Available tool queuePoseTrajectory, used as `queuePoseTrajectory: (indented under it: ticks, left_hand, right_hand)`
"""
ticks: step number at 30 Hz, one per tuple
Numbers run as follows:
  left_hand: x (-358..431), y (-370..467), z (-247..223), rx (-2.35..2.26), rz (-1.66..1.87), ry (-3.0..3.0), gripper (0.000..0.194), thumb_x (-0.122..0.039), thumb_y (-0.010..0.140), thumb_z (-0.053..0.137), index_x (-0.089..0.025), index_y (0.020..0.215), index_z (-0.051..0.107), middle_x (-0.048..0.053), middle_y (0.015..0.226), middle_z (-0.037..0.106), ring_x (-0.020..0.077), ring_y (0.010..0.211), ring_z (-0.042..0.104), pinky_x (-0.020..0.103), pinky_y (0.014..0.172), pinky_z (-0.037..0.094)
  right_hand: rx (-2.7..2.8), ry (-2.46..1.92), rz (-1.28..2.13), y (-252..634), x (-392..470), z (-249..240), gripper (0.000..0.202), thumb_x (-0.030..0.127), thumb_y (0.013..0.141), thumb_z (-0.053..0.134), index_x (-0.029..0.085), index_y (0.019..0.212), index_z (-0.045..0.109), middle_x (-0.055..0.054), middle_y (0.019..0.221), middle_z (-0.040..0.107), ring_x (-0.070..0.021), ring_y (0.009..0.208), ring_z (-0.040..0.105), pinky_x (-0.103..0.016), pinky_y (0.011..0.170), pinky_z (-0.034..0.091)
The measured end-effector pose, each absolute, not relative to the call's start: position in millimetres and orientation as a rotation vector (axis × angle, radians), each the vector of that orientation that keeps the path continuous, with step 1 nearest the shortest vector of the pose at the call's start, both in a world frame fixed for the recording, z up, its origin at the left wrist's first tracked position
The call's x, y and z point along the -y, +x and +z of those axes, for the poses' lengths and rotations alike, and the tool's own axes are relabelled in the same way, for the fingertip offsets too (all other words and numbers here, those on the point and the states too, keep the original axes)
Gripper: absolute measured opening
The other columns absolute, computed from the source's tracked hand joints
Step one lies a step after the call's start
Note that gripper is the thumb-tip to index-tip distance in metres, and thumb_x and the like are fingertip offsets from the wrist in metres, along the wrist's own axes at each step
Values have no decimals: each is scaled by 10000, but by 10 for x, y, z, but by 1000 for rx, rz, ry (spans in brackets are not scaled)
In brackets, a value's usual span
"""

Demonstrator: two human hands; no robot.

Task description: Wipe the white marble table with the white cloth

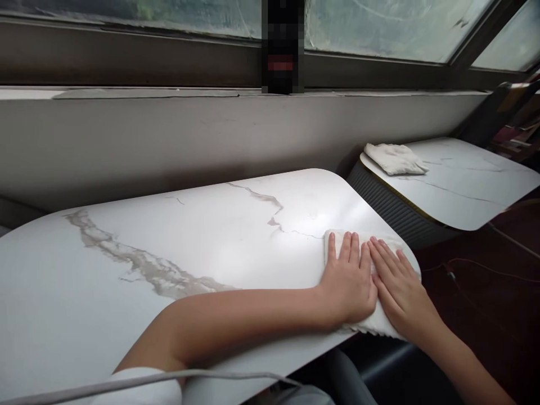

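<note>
A white cloth [375, 323] is spread flat over the right end of a white marble-patterned table [202, 236], its near edge reaching the table's rim. My left hand [349, 275] lies flat on it, fingers stretched out and pointing away from me. Beside it and touching it, my right hand [399, 287] presses flat on the cloth too, its fingers angled up to the left. Neither hand grips the cloth; both palms rest on top and hide much of it.
To the right stands a second marble-patterned table [459, 180] with a folded white cloth [395, 158] near its left edge. A wall and windows [379, 28] run behind. A grey cable [202, 373] crosses the foreground, and a thin red cord [485, 264] lies at the right.
</note>
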State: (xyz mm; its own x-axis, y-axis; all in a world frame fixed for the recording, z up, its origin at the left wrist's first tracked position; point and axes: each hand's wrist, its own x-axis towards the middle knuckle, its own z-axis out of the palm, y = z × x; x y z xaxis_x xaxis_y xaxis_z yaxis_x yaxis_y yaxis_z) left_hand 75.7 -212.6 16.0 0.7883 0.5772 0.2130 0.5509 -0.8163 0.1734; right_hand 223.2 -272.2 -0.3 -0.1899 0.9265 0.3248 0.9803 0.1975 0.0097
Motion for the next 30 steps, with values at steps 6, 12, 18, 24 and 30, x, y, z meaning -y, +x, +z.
queuePoseTrajectory:
  ticks: [6, 12, 18, 24, 30]
  left_hand:
    - [1607, 656, 114, -1059, 381, 2796, 568, -296, 927, 232, -2, 1413, 259, 192, 1483, 232, 297, 1382, 138, 552, 1102, 47]
    - [478, 533, 55, -1354, 369, 2678, 549, -269, 926, 225, -46, 1427, 252, 147, 1496, 225, 245, 1388, 137, 496, 1120, 33]
    - [-198, 347, 57, -1616, 412, 2566, 528, -235, 920, 224, -63, 1415, 287, 143, 1487, 254, 229, 1379, 180, 483, 1120, 62]
    - [-203, 327, 33, -1682, 444, 2553, 518, -243, 924, 233, -80, 1411, 305, 136, 1483, 267, 228, 1376, 193, 492, 1117, 67]
    - [239, 227, 33, -1634, 426, 2590, 522, -263, 933, 245, -71, 1416, 287, 154, 1491, 235, 239, 1383, 167, 499, 1115, 58]
  right_hand:
    - [2244, -1922, -228, 2086, 2035, 3, 553, 234, 919, 195, 122, 1461, 191, -112, 1466, 332, -221, 1364, 249, -485, 1098, 227]
    - [2293, -1925, -133, 1835, 696, 74, 546, 209, 878, 251, 54, 1395, 331, -112, 1476, 305, -211, 1366, 240, -440, 1109, 198]
    - [2332, -1781, -105, 1604, -184, 77, 544, 169, 842, 283, 85, 1371, 378, -104, 1452, 361, -197, 1345, 289, -435, 1098, 208]
    - [2333, -1758, -137, 1577, -193, 37, 532, 180, 865, 272, 84, 1378, 373, -101, 1460, 346, -194, 1351, 275, -414, 1101, 194]
    - [2370, -1753, -200, 1517, 319, 39, 521, 211, 906, 238, 71, 1396, 343, -105, 1472, 316, -202, 1363, 249, -410, 1103, 196]
